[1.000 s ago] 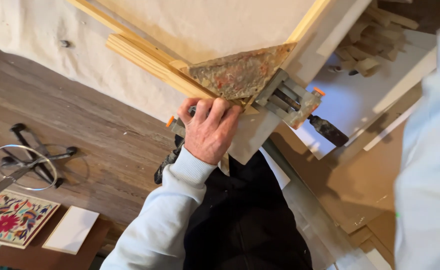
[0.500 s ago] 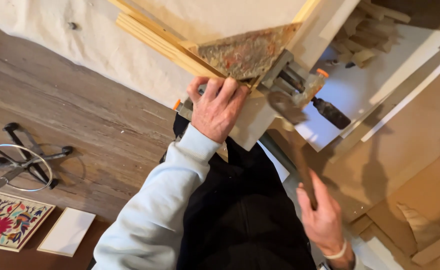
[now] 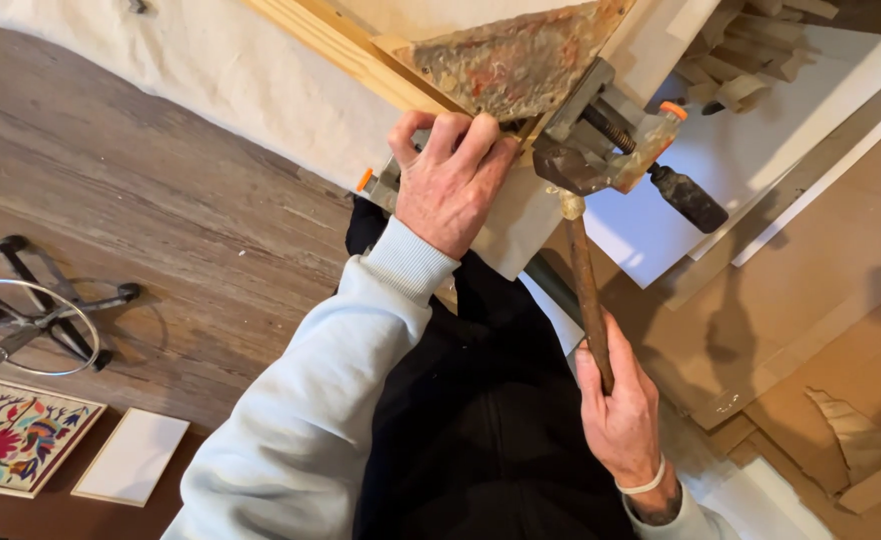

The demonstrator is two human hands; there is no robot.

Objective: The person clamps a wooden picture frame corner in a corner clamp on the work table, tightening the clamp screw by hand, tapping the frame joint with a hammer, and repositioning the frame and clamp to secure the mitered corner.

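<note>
My left hand (image 3: 448,182) presses down on the corner of a pale wooden frame (image 3: 346,45), fingers curled over a worn, stained corner plate (image 3: 511,60). A metal corner clamp (image 3: 601,140) with orange caps and a dark handle grips that corner right beside my fingers. My right hand (image 3: 621,410) holds a rusty hammer (image 3: 586,280) by its shaft, and the hammer's head (image 3: 566,165) sits against the clamp, just right of my left hand.
White canvas (image 3: 211,70) lies under the frame on a wooden floor. A metal ring stand (image 3: 31,320), a floral painted tile (image 3: 11,440) and a blank white tile (image 3: 133,457) lie at lower left. White boards (image 3: 821,110) and cardboard sheets (image 3: 821,330) lie to the right.
My right hand came into view empty and now grips the hammer with its head at the clamp. The left hand stays on the frame corner. The view has moved closer.
</note>
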